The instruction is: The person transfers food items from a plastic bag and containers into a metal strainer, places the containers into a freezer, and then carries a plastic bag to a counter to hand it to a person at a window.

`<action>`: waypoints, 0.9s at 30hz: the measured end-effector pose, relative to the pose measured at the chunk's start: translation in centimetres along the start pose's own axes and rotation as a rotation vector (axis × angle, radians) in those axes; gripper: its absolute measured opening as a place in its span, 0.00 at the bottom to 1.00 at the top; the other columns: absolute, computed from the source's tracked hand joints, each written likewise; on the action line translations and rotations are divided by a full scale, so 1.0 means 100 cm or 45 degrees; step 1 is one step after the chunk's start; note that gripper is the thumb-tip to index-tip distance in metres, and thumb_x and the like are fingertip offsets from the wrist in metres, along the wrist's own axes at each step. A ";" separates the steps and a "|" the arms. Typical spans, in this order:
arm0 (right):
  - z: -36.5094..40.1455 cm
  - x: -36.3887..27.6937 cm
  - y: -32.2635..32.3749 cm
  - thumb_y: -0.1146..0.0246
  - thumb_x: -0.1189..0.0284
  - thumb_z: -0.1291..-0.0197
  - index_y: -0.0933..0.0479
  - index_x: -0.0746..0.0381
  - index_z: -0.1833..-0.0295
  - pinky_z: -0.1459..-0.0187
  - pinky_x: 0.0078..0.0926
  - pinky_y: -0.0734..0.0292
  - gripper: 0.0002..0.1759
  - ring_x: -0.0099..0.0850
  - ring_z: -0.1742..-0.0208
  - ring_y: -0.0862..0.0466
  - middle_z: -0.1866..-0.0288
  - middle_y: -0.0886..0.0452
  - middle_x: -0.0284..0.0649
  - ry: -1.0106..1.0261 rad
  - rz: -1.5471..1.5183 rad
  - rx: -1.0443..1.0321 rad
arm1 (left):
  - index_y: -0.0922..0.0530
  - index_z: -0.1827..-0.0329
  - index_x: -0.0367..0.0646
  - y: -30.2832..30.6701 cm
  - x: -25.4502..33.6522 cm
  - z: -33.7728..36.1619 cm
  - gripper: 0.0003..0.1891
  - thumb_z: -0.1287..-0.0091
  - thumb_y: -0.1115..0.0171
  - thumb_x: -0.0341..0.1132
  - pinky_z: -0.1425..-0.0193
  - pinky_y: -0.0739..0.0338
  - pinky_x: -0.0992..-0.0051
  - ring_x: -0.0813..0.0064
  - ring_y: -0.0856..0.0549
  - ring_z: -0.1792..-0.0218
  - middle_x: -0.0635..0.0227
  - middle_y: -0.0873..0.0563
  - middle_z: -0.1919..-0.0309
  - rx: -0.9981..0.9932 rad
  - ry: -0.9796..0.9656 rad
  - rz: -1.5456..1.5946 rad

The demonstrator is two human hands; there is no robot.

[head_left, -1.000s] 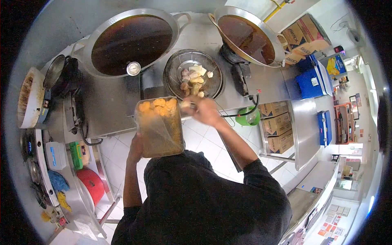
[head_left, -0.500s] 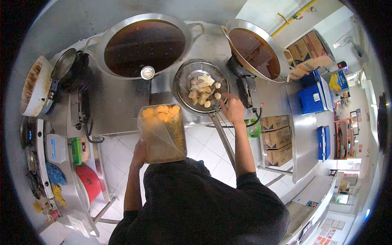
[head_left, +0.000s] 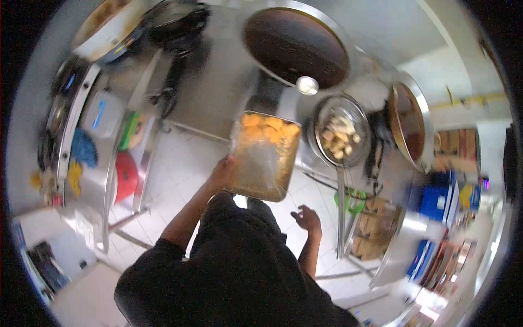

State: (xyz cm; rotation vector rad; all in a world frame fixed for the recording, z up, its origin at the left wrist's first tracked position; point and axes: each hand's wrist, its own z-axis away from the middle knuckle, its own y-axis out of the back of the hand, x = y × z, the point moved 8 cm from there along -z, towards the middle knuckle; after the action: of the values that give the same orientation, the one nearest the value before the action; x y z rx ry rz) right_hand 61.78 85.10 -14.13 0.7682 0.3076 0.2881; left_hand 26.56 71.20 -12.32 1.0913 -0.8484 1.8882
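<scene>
My left hand [head_left: 222, 173] grips the left side of a metal tray [head_left: 261, 195] held in front of my body. Orange coated pieces [head_left: 269, 128] lie at its far end, with yellowish crumbs along the right side and clear plastic film [head_left: 256, 163] over part of it. My right hand [head_left: 308, 219] hangs in the air to the right of the tray, fingers apart, holding nothing. Beyond it, a long-handled strainer [head_left: 341, 201] rests on a round pan at the counter's edge. Several pale pieces [head_left: 340, 133] sit in the strainer.
Behind the tray stands a large wok [head_left: 332, 19] of dark liquid, a round dial [head_left: 308, 85] at its edge. Another wok [head_left: 424, 109] is to the right. Cardboard boxes [head_left: 376, 234] and a blue cooler [head_left: 436, 199] are farther right. A shelf on the left holds a red basin [head_left: 126, 177].
My right hand has left the pieces in the strainer and drawn back toward my body, now open. My left hand still holds the tray. The camera view has turned left.
</scene>
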 end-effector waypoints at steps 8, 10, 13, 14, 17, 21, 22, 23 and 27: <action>-0.012 -0.073 -0.030 0.33 0.54 0.40 0.22 0.65 0.45 0.49 0.39 0.20 0.28 0.45 0.52 0.13 0.56 0.12 0.49 0.330 0.038 0.000 | 0.32 0.32 0.31 0.096 -0.039 0.102 0.37 0.23 0.60 0.60 0.35 0.28 0.68 0.70 0.23 0.42 0.61 0.20 0.42 0.387 0.026 0.233; -0.034 -0.089 -0.042 0.33 0.54 0.40 0.22 0.65 0.46 0.49 0.39 0.20 0.27 0.45 0.54 0.12 0.57 0.12 0.49 0.444 0.055 -0.015 | 0.32 0.32 0.30 0.115 -0.055 0.140 0.37 0.23 0.58 0.60 0.37 0.26 0.68 0.70 0.22 0.43 0.59 0.20 0.43 0.517 0.011 0.354; -0.043 -0.142 -0.059 0.30 0.56 0.42 0.22 0.66 0.48 0.55 0.36 0.19 0.26 0.42 0.60 0.12 0.62 0.13 0.49 0.626 -0.020 0.008 | 0.32 0.33 0.28 0.150 -0.082 0.227 0.37 0.23 0.57 0.59 0.40 0.23 0.68 0.69 0.21 0.44 0.57 0.20 0.44 0.772 -0.069 0.564; -0.044 -0.160 -0.063 0.30 0.57 0.42 0.21 0.66 0.49 0.56 0.36 0.19 0.25 0.43 0.61 0.12 0.62 0.13 0.49 0.696 -0.011 0.041 | 0.32 0.33 0.28 0.162 -0.104 0.251 0.36 0.23 0.57 0.59 0.41 0.22 0.68 0.69 0.20 0.45 0.57 0.20 0.44 0.868 -0.097 0.621; -0.051 -0.205 -0.096 0.30 0.56 0.42 0.21 0.66 0.49 0.55 0.35 0.19 0.26 0.42 0.59 0.12 0.63 0.13 0.50 0.932 -0.043 0.025 | 0.33 0.32 0.28 0.204 -0.170 0.322 0.36 0.22 0.57 0.58 0.41 0.21 0.67 0.68 0.20 0.45 0.56 0.20 0.44 1.182 -0.090 0.681; -0.055 -0.258 -0.167 0.32 0.54 0.42 0.21 0.64 0.48 0.52 0.38 0.18 0.26 0.44 0.57 0.12 0.60 0.13 0.50 0.903 0.149 -0.073 | 0.35 0.31 0.28 0.255 -0.214 0.406 0.36 0.23 0.57 0.58 0.40 0.21 0.65 0.66 0.19 0.44 0.53 0.21 0.42 1.451 -0.177 0.762; -0.045 -0.279 -0.181 0.31 0.54 0.41 0.21 0.64 0.48 0.52 0.37 0.18 0.26 0.44 0.56 0.12 0.58 0.13 0.51 0.915 0.110 -0.156 | 0.34 0.32 0.28 0.271 -0.217 0.421 0.38 0.24 0.56 0.60 0.41 0.22 0.65 0.66 0.19 0.45 0.54 0.21 0.42 1.488 -0.196 0.774; -0.035 -0.296 -0.195 0.31 0.54 0.41 0.21 0.65 0.48 0.52 0.37 0.18 0.27 0.44 0.55 0.12 0.57 0.13 0.52 0.922 0.080 -0.236 | 0.33 0.32 0.28 0.285 -0.221 0.432 0.39 0.25 0.55 0.61 0.41 0.23 0.64 0.66 0.20 0.46 0.54 0.21 0.43 1.521 -0.214 0.797; 0.011 -0.389 -0.240 0.31 0.55 0.40 0.21 0.66 0.45 0.51 0.35 0.19 0.27 0.40 0.53 0.13 0.55 0.14 0.52 1.051 0.050 -0.379 | 0.35 0.32 0.28 0.350 -0.230 0.451 0.39 0.25 0.56 0.61 0.40 0.22 0.64 0.63 0.19 0.44 0.53 0.21 0.41 1.565 -0.266 0.877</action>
State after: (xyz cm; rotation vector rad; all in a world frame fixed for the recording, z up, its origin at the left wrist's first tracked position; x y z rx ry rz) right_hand 29.92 53.83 -24.11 0.3276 1.0029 0.6699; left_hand 20.78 10.45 -20.24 1.8673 -0.0241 3.0451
